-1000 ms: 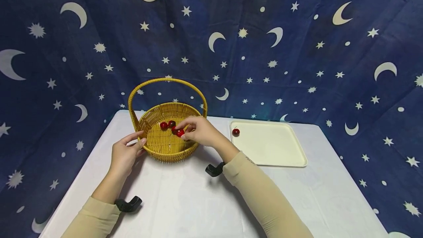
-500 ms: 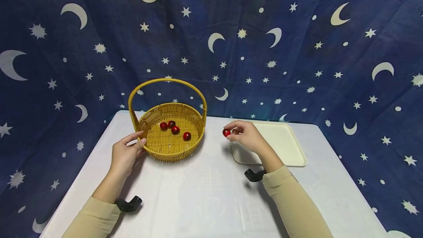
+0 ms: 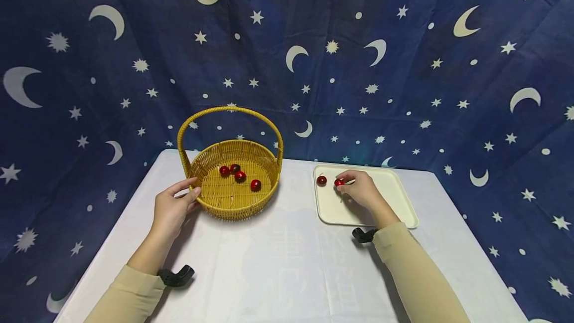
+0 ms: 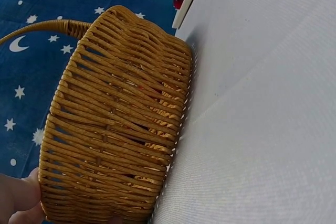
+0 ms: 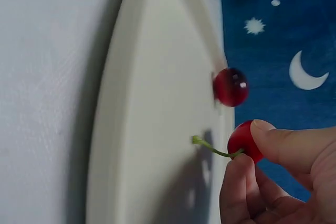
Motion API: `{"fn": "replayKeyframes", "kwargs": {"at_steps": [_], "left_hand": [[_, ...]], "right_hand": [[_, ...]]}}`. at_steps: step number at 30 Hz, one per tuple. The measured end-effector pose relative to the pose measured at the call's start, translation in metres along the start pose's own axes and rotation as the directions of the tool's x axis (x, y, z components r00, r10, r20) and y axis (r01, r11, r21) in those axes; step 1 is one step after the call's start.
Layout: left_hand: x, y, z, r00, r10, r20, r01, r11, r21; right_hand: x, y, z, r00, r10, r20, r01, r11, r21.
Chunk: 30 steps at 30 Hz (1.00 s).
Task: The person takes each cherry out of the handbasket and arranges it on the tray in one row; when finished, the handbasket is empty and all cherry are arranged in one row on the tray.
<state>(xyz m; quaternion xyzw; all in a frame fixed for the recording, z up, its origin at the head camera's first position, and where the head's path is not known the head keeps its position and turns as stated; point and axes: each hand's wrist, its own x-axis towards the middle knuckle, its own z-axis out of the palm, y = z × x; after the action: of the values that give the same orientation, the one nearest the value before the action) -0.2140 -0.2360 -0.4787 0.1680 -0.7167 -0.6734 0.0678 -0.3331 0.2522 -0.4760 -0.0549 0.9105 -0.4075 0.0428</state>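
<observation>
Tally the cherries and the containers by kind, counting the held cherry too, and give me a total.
Wicker basket: 1
White tray: 1
Cherries: 6 (4 in the basket, 1 on the tray, 1 in the right hand)
Total: 8

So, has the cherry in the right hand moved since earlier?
Yes, rightward: in the head view, the cherry was just left of the tray half a second ago; now the right hand has it in its grip over the tray.

A dark blue cloth (image 3: 264,39), patterned with pale moons, stars and dots, is hanging behind the white surface (image 3: 255,273), which is showing faint creases.
</observation>
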Motion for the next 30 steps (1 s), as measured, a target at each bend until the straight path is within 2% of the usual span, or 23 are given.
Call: {"fn": "replayKeyframes", "kwargs": {"at_steps": [3, 14, 20, 27, 30], "left_hand": [[0.0, 0.0, 0.0, 1.0, 0.002, 0.002, -0.002, 1.0, 0.008], [0.001, -0.001, -0.001, 1.0, 0.007, -0.008, -0.007, 1.0, 0.011], [0.0, -0.002, -0.001, 1.0, 0.01, -0.009, -0.01, 1.0, -0.008], [0.0, -0.001, -0.001, 1.0, 0.007, 0.007, -0.007, 1.0, -0.01], [-0.001, -0.001, -0.001, 1.0, 0.007, 0.006, -0.007, 1.0, -0.004]], "right_hand": [[0.007, 0.003, 0.005, 1.0, 0.017, -0.005, -0.017, 1.0, -0.013], [0.022, 0.006, 0.014, 0.999, -0.016, -0.027, 0.013, 0.994, -0.105], [0.018, 0.002, 0.012, 1.0, -0.002, -0.004, 0.002, 0.997, -0.078], [0.008, -0.009, 0.005, 0.998, -0.05, -0.045, 0.041, 0.984, -0.175], [0.007, -0.014, 0.004, 0.996, -0.073, -0.047, 0.064, 0.981, -0.185]]}}
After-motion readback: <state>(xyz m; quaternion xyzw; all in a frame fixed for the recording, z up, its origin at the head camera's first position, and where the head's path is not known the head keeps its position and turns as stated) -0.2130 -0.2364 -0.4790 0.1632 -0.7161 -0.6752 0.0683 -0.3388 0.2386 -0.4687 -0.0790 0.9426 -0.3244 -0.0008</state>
